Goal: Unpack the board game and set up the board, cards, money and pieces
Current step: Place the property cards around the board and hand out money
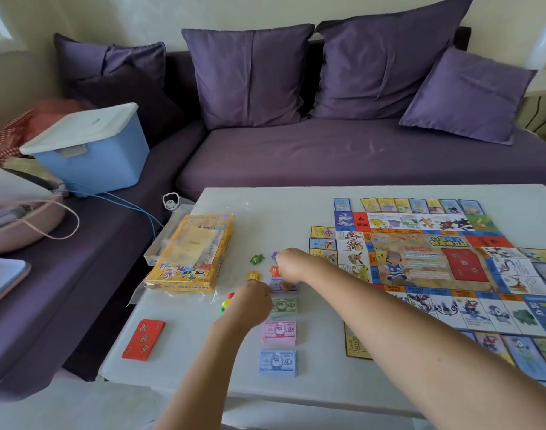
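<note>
Two bare forearms reach over the white bench [172,364] to the top of the money column. The left hand [254,301] curls its fingers against the left edge of the purple notes [276,285]; whether it pinches them cannot be told. The right hand [291,265] arches over the same stack, gripping it with thumb and curled fingers.

The risk seems to be a loose stack fanning or sliding if squared too hard, spilling onto the green notes [284,305] just below. The pink notes [279,333] and blue notes [277,363] continue the column toward the camera. The left wrist hangs just beside small coloured pieces [226,301], which a careless sweep could roll off the bench. The right hand's knuckles crowd the star tokens [256,259] and could knock them askew.

On the sofa [327,156] to the left lie a pink bag [23,225] and a blue storage tub [91,156]. A red card deck [143,339] lies near the bench's left edge. The yellow game box [191,256] rests on crinkled plastic wrap [172,218], close behind the tokens. The board [436,265] lies open to the right, ringed with cards.
</note>
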`<action>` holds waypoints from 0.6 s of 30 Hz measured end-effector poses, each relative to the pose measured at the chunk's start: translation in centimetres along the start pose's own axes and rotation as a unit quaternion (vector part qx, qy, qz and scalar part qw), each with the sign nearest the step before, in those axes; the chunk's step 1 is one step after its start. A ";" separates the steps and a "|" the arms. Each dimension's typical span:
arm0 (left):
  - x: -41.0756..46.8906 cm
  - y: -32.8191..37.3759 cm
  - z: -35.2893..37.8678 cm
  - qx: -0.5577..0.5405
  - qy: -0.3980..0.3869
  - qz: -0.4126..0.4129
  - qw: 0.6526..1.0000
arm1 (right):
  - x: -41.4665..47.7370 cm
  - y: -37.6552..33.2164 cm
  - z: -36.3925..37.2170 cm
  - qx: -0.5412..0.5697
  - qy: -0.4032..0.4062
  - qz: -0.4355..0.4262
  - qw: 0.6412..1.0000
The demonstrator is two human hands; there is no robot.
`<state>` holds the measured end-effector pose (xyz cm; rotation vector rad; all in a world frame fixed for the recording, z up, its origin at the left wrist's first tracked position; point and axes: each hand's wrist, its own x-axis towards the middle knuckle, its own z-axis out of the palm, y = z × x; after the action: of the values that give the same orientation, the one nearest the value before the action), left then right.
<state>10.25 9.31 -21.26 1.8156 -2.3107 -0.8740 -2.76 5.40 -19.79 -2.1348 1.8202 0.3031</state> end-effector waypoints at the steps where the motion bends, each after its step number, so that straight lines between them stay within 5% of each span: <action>1: 0.0 0.0 0.0 0.004 -0.002 0.001 1.000 | -0.1 0.3 0.1 0.012 0.006 -0.005 1.000; 8: -0.1 0.7 -0.4 0.036 0.004 0.001 0.999 | -1.9 2.2 1.2 0.093 0.067 -0.150 0.982; 18: -1.9 0.4 -0.1 0.013 0.030 0.052 0.998 | -3.0 2.9 1.8 0.058 0.089 -0.179 0.978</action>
<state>10.56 11.07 -20.43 1.6880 -2.3671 -0.7680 -6.05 8.37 -20.67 -2.4116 1.4547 -0.0816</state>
